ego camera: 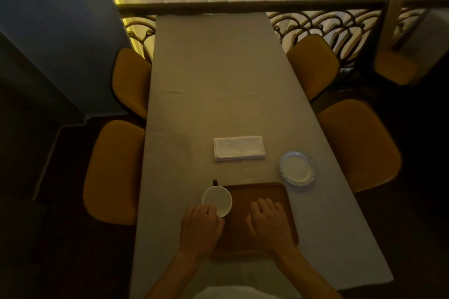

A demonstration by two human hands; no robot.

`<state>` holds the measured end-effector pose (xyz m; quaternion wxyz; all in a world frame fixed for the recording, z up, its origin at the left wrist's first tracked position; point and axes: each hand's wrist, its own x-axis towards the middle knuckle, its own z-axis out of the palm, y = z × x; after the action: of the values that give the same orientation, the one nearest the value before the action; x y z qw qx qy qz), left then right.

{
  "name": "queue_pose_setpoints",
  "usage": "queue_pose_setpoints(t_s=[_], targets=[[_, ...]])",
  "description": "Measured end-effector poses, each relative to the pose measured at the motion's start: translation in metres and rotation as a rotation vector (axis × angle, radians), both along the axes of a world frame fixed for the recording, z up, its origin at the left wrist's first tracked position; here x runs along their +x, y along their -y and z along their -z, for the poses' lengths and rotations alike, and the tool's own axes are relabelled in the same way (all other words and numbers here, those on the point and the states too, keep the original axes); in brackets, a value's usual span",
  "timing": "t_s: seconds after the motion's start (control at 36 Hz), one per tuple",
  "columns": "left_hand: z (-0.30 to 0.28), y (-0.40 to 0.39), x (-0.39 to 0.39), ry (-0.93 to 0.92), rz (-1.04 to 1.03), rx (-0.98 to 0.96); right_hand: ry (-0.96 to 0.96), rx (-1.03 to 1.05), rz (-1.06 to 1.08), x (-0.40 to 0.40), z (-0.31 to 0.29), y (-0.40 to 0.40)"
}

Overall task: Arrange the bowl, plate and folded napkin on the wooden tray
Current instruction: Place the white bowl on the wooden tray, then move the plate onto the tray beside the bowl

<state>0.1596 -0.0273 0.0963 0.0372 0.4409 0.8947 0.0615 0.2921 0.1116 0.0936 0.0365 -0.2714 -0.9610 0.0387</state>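
Note:
A brown wooden tray (255,193) lies near the table's front edge. A small white bowl (216,200) sits at the tray's far left corner, partly over its rim. My left hand (200,227) grips the bowl's near edge. My right hand (268,222) rests flat on the tray, fingers apart, holding nothing. A folded white napkin (239,148) lies on the cloth beyond the tray. A small white plate (297,168) with a scalloped rim sits to the tray's far right, off the tray.
The long table (211,80) wears a grey cloth. Mustard chairs stand on the left (114,172) and right (357,143). A small dark object (215,182) stands just behind the bowl. An iron railing (315,24) and curtains close the far end.

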Motion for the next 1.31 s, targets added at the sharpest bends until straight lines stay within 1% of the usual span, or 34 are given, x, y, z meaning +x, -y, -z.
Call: queue_pose_setpoints(t_s=[0.14,0.28,0.42,0.53,0.72,0.81,0.94,1.03,1.14,1.31], targets=[[0.0,-0.001,0.009,0.039,0.023,-0.042,-0.009,-0.012,0.041,0.014,-0.004,0.001],[-0.002,-0.011,0.015,0.016,0.046,-0.006,-0.038,-0.032,0.098,0.027,-0.002,-0.007],[-0.009,-0.031,0.027,0.001,0.082,-0.011,-0.058,-0.069,0.155,0.045,0.0,-0.028],[-0.007,-0.047,0.035,0.006,0.059,-0.034,-0.049,-0.082,0.156,0.057,0.0,-0.046],[0.004,-0.089,0.066,0.118,0.021,-0.009,-0.05,-0.094,0.126,0.091,0.0,-0.099],[0.011,-0.109,0.078,0.107,0.008,-0.037,-0.02,-0.082,0.086,0.104,0.006,-0.124],[0.018,-0.145,0.095,0.052,0.0,-0.107,-0.061,-0.081,0.046,0.118,0.011,-0.163],[0.022,-0.166,0.103,0.047,-0.033,-0.127,-0.009,-0.088,0.036,0.126,0.019,-0.187],[0.027,-0.19,0.104,0.049,-0.068,-0.108,0.066,-0.077,0.021,0.13,0.032,-0.216],[0.037,-0.229,0.087,0.025,-0.074,-0.054,0.031,-0.095,0.054,0.123,0.04,-0.251]])
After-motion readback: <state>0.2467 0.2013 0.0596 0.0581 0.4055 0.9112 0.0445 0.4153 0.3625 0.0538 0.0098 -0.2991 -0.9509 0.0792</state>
